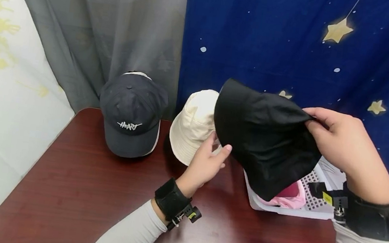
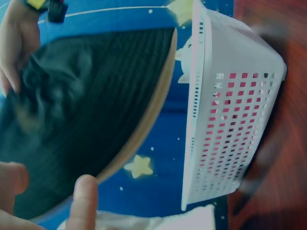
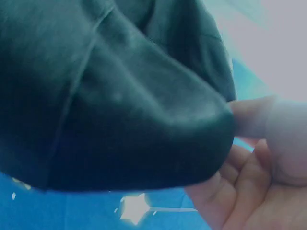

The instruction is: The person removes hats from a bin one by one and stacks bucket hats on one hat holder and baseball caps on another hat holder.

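My right hand (image 1: 345, 142) pinches a black bucket hat (image 1: 265, 134) by its crown and holds it up, tilted, over the white basket. The right wrist view shows the fingers at the edge of the folded black cloth. My left hand (image 1: 206, 159) is at the hat's brim, thumb and forefinger spread apart. In the left wrist view its fingertips (image 2: 85, 191) overlap the black fabric near the brim's tan edge. Behind the left hand a cream bucket hat (image 1: 190, 125) stands on the table, partly covered by the black brim.
A dark navy baseball cap (image 1: 131, 113) with white lettering sits at the table's back left. The white perforated basket (image 1: 257, 202) on the right holds a pink item (image 1: 296, 197). The dark red table (image 1: 73, 191) backs onto grey and blue curtains (image 1: 263, 36).
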A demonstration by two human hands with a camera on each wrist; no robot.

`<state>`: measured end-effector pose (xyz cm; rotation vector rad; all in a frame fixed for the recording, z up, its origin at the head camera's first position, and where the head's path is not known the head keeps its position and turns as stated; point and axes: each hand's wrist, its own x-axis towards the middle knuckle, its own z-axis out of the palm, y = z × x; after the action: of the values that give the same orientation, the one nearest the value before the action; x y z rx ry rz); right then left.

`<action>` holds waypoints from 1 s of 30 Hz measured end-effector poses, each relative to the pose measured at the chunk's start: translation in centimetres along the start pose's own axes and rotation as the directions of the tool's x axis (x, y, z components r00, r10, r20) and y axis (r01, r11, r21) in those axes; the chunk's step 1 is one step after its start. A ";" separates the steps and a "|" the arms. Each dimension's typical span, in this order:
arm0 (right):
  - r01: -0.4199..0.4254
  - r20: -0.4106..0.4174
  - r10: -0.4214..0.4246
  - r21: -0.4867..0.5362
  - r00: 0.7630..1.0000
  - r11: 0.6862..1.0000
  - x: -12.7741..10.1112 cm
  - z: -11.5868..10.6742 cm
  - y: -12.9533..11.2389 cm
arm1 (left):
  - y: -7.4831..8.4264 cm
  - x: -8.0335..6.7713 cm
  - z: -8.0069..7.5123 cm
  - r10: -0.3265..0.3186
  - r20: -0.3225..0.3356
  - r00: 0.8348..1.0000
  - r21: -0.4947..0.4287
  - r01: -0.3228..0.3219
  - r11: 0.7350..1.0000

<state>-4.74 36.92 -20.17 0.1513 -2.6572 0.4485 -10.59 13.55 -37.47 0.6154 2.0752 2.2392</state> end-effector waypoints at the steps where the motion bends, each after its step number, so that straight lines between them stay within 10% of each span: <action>1: 0.024 -0.008 -0.024 0.021 1.000 0.999 -0.4 0.2 -0.4 | -0.2 -0.1 -0.3 -0.007 -0.010 1.000 -0.059 0.006 0.998; 12: 0.387 -0.053 -0.388 0.268 0.920 0.882 -2.8 4.1 -0.7 | -1.7 -3.7 -5.2 0.103 0.007 0.995 -0.201 -0.099 0.975; 18: 0.234 -0.043 -0.244 0.478 0.969 0.846 -4.6 7.9 -0.2 | -0.9 -5.1 -8.2 0.192 0.038 0.981 -0.124 -0.186 0.975; 26: 0.079 -0.045 -0.067 0.718 0.997 0.692 -7.0 13.0 -0.2 | 0.8 -7.0 -11.5 0.171 0.126 0.977 0.160 -0.190 0.968; 30: -0.006 -0.002 0.011 0.707 1.000 0.707 -7.6 14.0 -0.7 | 1.4 -7.9 -12.8 0.153 0.176 0.972 0.264 -0.197 0.944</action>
<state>-3.47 31.84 -35.28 0.3649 -2.3256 1.4623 -6.84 -1.04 -38.66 0.9937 2.3596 1.9138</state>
